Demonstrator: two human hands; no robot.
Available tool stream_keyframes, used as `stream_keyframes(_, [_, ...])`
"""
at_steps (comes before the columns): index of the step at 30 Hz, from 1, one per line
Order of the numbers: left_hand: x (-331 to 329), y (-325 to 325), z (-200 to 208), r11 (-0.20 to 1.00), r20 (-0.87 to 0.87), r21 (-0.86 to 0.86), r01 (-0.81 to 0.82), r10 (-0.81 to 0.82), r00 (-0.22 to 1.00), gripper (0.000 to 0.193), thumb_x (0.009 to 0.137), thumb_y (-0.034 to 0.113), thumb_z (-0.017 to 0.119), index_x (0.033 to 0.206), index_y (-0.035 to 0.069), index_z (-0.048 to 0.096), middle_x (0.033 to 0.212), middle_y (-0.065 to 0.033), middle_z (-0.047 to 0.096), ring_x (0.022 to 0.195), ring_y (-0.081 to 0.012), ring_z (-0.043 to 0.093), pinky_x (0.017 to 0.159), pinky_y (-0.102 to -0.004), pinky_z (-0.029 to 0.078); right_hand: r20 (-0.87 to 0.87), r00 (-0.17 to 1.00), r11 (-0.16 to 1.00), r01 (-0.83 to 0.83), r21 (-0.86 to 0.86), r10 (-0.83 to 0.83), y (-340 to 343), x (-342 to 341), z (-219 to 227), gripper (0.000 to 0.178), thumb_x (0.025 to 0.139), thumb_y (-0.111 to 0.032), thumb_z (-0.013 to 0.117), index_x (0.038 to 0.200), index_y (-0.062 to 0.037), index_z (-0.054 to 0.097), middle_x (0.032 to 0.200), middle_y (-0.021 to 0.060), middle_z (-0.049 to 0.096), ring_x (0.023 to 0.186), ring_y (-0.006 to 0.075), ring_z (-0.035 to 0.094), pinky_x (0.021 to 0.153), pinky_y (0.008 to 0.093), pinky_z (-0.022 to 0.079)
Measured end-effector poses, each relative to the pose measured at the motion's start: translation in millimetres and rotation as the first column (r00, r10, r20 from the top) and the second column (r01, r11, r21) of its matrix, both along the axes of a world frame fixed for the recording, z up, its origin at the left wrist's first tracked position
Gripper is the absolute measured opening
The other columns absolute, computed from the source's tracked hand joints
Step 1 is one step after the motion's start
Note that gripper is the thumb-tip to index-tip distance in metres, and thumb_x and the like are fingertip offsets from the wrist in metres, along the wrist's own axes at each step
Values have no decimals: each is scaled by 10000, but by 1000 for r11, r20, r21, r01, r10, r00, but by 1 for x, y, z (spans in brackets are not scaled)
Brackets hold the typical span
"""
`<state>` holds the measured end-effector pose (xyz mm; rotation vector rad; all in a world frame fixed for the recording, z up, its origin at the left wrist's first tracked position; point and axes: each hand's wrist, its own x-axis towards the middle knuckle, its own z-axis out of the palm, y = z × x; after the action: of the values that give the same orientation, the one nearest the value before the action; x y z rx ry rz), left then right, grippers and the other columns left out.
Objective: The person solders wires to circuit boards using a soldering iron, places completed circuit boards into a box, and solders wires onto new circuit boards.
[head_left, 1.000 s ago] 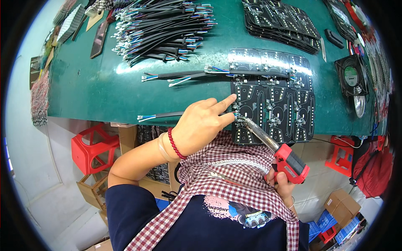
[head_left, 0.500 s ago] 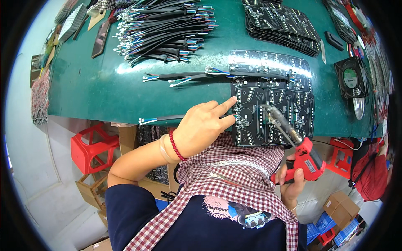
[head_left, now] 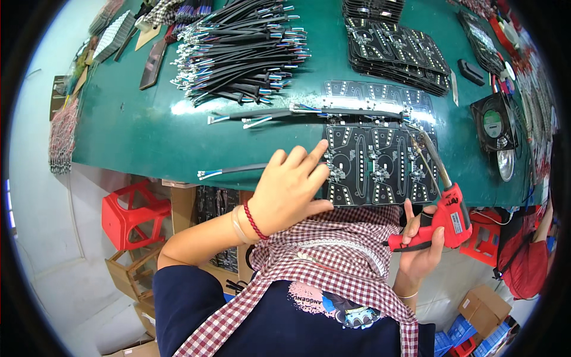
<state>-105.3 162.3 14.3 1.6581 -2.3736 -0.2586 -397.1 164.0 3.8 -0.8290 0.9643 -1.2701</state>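
Note:
My right hand [head_left: 421, 250] grips the red handle of a soldering gun [head_left: 453, 220] at the right of the black circuit board panel [head_left: 357, 140]. The gun's metal barrel slants up and left, its tip over the panel's upper right part. My left hand [head_left: 291, 187] lies at the panel's left edge with fingers spread, the index fingertip on the board's edge. A black cable [head_left: 241, 170] with white, blue and other bare-ended wires runs beneath this hand; its right end is hidden. More black cables [head_left: 267, 113] lie across the upper part of the boards.
A large heap of black cables [head_left: 244, 53] lies at the far left-centre, near a phone [head_left: 153, 64]. Stacked circuit boards [head_left: 395, 50] stand at the back right. A small black fan [head_left: 495, 124] sits on the right, and a red stool [head_left: 134, 214] stands below the table.
The soldering gun and my right hand have moved to the right, bringing the tip up and right over the panel. My left thumb has swung down, away from the index finger. The view has shifted slightly.

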Motion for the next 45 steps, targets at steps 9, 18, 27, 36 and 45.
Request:
stream_keyframes(9, [68, -117, -2, 907, -90, -370, -203, 183, 979, 153, 832, 170, 717, 968, 112, 682, 1034, -27, 663, 1005, -263, 584, 835, -397, 438, 83, 994, 998, 64, 9, -65, -10, -5, 0, 444, 1042, -407, 459, 1212, 2, 488, 668, 64, 519, 512, 129, 494, 1120, 510, 406])
stream_keyframes(18, [119, -171, 23, 819, -662, -428, -382, 3, 749, 117, 869, 8, 696, 962, 67, 736, 926, -74, 696, 694, -175, 656, 631, -290, 521, -9, 992, 991, 127, -53, -128, 0, -27, 9, 459, 1044, -424, 452, 1238, -8, 471, 663, 54, 518, 503, 121, 477, 914, 440, 513])
stream_keyframes(27, [18, -77, 31, 912, -251, -312, 266, -349, 903, 224, 842, 29, 725, 1058, 81, 751, 1174, -156, 656, 885, -240, 675, 684, -307, 556, -6, 1000, 1000, -22, 6, 22, 6, -42, 3, 493, 1032, -443, 476, 1235, 6, 456, 661, 68, 534, 477, 116, 462, 476, 274, 437])
stream_keyframes(36, [-25, -55, -25, 972, -271, -150, 180, -216, 938, 351, 754, -6, 669, 1097, 68, 690, 1295, -166, 633, 931, -284, 697, 752, -349, 578, -142, 977, 983, -145, 113, 160, 25, -48, -8, 471, 993, -350, 595, 1221, 56, 526, 696, 91, 588, 526, 121, 503, 494, 268, 433])
stream_keyframes(45, [-28, -53, -23, 975, -256, -135, 177, -206, 944, 358, 734, -18, 683, 1084, 56, 695, 1294, -157, 643, 817, -248, 668, 702, -351, 560, -146, 975, 980, -148, 134, 167, 31, -44, -17, 384, 989, -305, 617, 1148, 36, 546, 692, 74, 581, 541, 104, 490, 488, 244, 394])
